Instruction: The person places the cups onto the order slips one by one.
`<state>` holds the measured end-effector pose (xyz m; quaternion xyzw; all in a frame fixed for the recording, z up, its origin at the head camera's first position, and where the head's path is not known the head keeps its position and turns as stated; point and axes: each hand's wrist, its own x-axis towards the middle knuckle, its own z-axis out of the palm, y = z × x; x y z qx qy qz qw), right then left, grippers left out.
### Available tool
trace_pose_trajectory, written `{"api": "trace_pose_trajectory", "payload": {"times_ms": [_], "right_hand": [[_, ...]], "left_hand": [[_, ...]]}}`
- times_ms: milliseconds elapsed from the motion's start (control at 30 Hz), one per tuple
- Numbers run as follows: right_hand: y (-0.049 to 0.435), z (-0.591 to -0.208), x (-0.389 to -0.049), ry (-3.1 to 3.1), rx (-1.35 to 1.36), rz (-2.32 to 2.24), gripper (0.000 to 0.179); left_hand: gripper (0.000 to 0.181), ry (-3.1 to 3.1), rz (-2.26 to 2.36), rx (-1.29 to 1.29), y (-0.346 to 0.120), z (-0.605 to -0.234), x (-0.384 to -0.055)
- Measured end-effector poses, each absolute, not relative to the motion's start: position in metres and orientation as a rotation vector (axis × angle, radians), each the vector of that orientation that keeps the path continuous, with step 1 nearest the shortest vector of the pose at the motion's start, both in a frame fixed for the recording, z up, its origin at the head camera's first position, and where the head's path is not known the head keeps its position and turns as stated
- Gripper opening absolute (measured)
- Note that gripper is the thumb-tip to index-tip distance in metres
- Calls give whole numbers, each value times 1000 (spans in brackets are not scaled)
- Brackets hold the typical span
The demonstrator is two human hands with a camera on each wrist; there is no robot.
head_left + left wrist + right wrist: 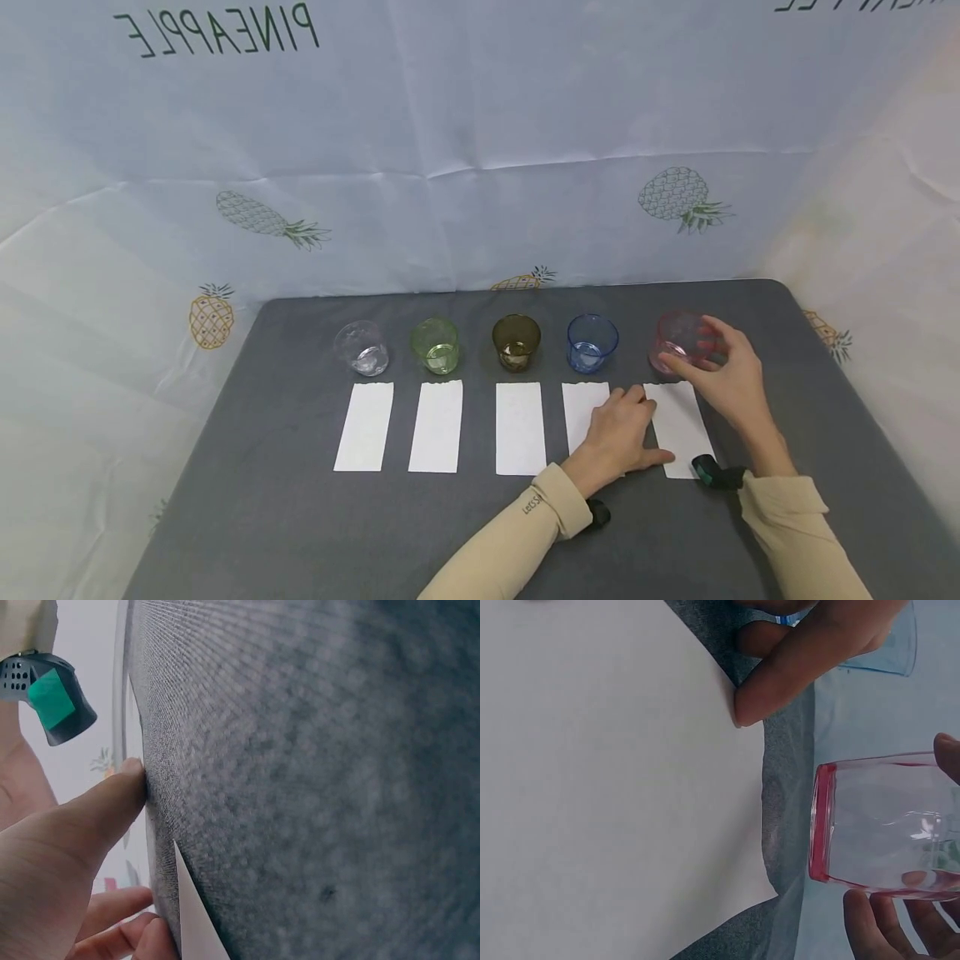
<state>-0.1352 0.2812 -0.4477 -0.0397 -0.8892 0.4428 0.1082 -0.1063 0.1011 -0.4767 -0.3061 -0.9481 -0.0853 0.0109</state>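
A pink-tinted glass is at the right end of a row of glasses. My right hand holds it, with the thumb on one side and the fingers on the other. In the right wrist view, the glass's base looks raised off the grey cloth. My left hand rests on the rightmost white paper, with fingertips at its upper left corner and the thumb lower on its left side. Beneath that hand, part of another white paper is covered.
Left of the pink glass stand a blue glass, a brown glass, a green glass and a clear glass. White papers lie before them on the grey tabletop. Behind hangs a pineapple-print curtain.
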Motion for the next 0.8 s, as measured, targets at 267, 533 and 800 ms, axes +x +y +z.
{"api": "trace_pose_trajectory", "payload": {"times_ms": [267,533,800], "right_hand": [[281,-446,-127,-2609,-110,1288,88],[283,-448,-120,-2602,-102,1289,88],[284,-446,-111,-2588,-79,1267,88]], "left_hand": [[68,-2972,-257,-949,101,-476,-106],[68,-2974,-265,-962,101,-475,-106],[67,-2983,-267,-951,101,-476,-106]]}}
